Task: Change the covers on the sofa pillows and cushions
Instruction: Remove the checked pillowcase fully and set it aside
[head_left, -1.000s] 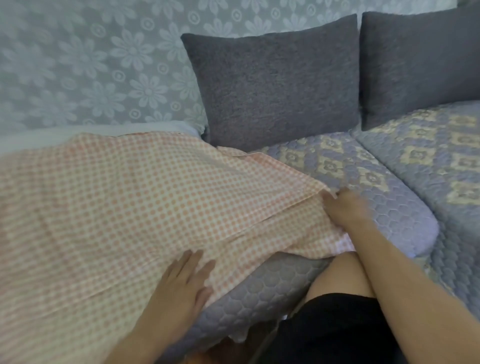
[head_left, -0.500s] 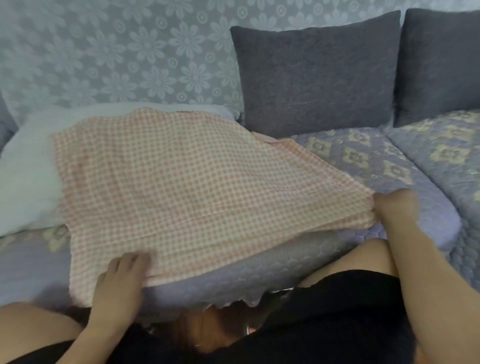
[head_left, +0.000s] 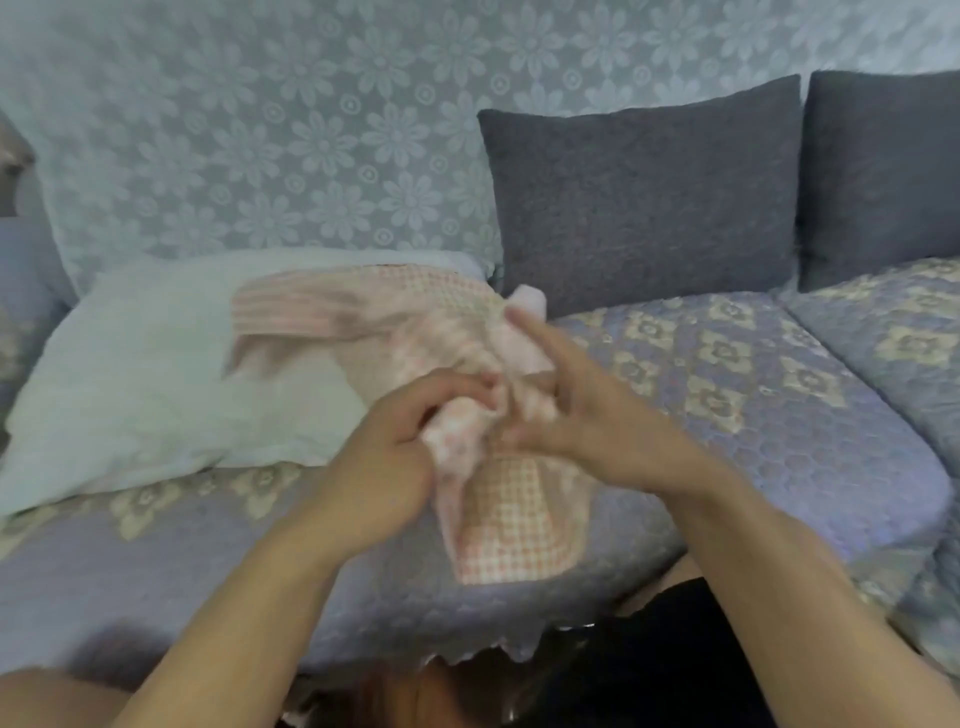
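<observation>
Bunching the pink checked cover (head_left: 498, 410) between both hands above the front of the quilted sofa seat (head_left: 769, 415); left hand (head_left: 395, 441) curling its fingers (head_left: 452, 382) round a gathered wad of the fabric, thumb side pressing into the folds; right hand (head_left: 576, 410) meeting it from the other side, lower fingers tucked into the cloth and gripping it, forefinger sticking out straight and up toward the wall, apart from the rest; hanging a loose flap of the cover down below the hands onto the seat, its checks sharp there, while the upper part is trailing back, blurred, across the white bare pillow (head_left: 156, 374); lying flat on the left of the seat, that pillow, its far edge against the flowered wall covering (head_left: 270, 145); leaning upright against the same backing, two dark grey cushions (head_left: 644, 208) side by side, the right one cut by the frame edge; showing at the bottom, both bare forearms and dark clothing over the knees, pressed close to the scalloped hem of the seat quilt
</observation>
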